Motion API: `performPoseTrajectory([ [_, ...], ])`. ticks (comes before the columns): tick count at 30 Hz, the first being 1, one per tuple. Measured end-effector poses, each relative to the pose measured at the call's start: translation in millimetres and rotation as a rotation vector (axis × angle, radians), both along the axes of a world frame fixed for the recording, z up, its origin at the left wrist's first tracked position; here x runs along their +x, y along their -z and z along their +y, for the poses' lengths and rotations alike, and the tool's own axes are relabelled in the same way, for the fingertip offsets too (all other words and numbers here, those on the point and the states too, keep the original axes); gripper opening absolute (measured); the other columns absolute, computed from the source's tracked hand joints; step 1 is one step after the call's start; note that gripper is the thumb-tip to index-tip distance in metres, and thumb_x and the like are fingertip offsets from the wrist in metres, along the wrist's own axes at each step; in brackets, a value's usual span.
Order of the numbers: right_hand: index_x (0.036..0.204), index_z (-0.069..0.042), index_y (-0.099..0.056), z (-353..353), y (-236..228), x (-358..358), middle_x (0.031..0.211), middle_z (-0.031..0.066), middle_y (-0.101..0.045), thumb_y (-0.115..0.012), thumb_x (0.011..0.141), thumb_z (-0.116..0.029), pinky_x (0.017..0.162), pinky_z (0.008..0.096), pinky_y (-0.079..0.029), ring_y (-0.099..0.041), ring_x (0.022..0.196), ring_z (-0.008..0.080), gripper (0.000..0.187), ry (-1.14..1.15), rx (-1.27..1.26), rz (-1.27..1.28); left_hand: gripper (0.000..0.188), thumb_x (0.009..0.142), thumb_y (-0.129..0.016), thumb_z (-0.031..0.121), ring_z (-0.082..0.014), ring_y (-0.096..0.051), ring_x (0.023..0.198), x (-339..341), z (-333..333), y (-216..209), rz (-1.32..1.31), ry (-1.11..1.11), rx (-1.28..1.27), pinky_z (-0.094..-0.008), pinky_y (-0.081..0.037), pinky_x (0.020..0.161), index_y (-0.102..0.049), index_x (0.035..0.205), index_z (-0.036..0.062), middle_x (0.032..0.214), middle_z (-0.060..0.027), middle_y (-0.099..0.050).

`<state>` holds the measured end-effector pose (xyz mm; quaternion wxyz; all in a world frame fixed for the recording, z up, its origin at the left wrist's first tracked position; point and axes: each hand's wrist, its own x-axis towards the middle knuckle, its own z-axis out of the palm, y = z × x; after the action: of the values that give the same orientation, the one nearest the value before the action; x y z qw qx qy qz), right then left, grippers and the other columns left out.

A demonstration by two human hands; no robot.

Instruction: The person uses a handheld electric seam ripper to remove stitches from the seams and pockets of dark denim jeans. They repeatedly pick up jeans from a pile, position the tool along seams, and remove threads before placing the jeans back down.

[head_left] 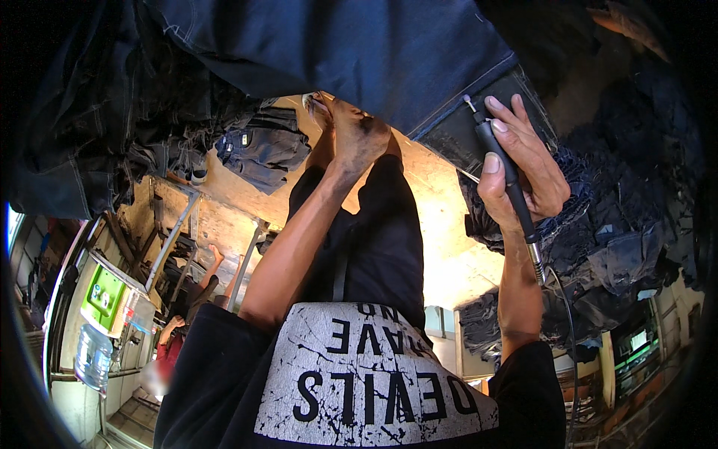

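My right hand [523, 161] is wrapped round a slim black rotary hand tool [502, 153], thumb on one side and fingers on the other. The tool's small rounded tip [467, 99] points up and left, close to the edge of a dark blue denim garment [374, 56]. From the tool's metal lower end a thin black cable [571, 322] runs downward. My left hand [357, 138] is closed at the garment's lower edge, with its fingers curled and partly hidden by cloth. A small pale thing shows by its fingertips, too small to name.
Dark denim garments are heaped at the right [613, 209] and hang at the left [67, 142]. Another dark garment [262, 150] lies on the tan floor [456, 254]. At the lower left are a person [173, 337], a green basin [103, 298] and a clear water bottle [93, 358].
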<state>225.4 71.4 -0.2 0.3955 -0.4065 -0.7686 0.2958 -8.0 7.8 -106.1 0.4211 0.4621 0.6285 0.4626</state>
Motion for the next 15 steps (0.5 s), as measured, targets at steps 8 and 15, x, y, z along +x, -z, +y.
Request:
performPoseTrajectory([
  [8,0.117,0.004,-0.078,-1,2,1,0.111,0.024,-0.08,-0.07,0.086,-0.006,0.109,0.0647,-0.054,-0.077,0.114,0.0425,0.034,0.036,0.003,0.013,0.013,0.088,-0.081,0.004,-0.0131,-0.064,0.101,3,-2,3,-0.043,-0.002,-0.013,-0.0349,-0.049,0.086,-0.072,0.096,-0.0009,0.106,-0.0021,-0.073],
  [15,0.118,0.004,-0.078,-2,4,0,0.112,0.0238,-0.08,-0.07,0.086,-0.006,0.109,0.0651,-0.054,-0.076,0.115,0.0428,0.035,0.082,0.007,0.026,0.029,0.088,-0.085,0.011,-0.0162,-0.063,0.111,4,-6,11,-0.092,-0.002,-0.01,-0.0372,-0.049,0.095,-0.07,0.109,-0.0014,0.116,-0.0058,-0.07],
])
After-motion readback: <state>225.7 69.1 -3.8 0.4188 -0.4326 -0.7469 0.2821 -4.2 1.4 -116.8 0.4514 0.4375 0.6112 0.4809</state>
